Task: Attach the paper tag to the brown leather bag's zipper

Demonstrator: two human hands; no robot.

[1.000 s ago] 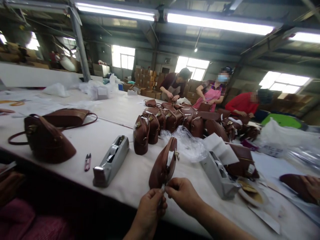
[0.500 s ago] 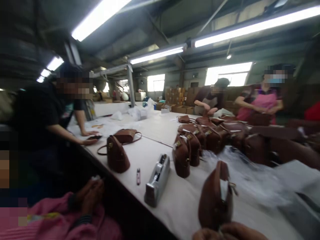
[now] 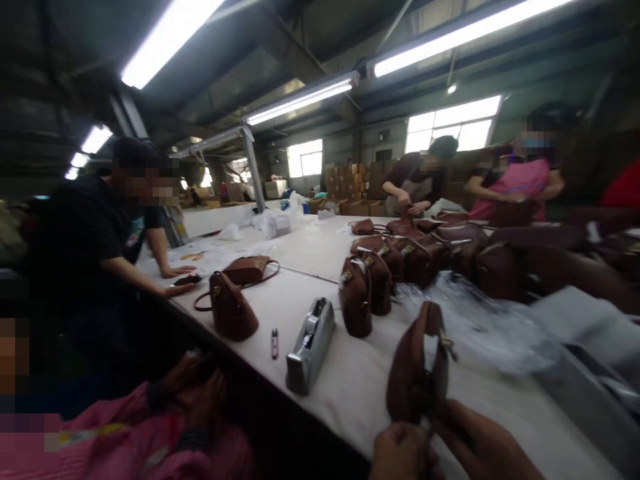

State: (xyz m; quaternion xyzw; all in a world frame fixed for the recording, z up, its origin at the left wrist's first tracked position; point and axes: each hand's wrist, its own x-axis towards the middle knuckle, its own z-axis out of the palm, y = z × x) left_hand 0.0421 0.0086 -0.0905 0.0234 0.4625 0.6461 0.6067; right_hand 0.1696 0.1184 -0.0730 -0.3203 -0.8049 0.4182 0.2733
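Both hands sat at the near right edge of the frame, low, partly cut off. Left hand and right hand met at the bottom end of a small brown bag standing upright on the white worktop. Fingers of both hands were pressed together around something small at the bag's base; motion blur, so I couldn't tell exactly what they pinched. A white paper tag ran down the bag's front, with a metal clasp at its right side.

Left of the bag, near: a grey tape dispenser lying lengthwise, and just left of that a small pink snipper flat on the cloth. Farther left, a dome-shaped brown bag stood upright with a flat bag and a strap loop behind it.

Behind the held bag, a cluster of matching brown bags stood packed together, running far and right. Clear plastic wrap was heaped right of the held bag, blurred.

Others present: a person in a black top at far left with both hands flat on the worktop, a pink sleeve at the near left, and two people working at the far side.
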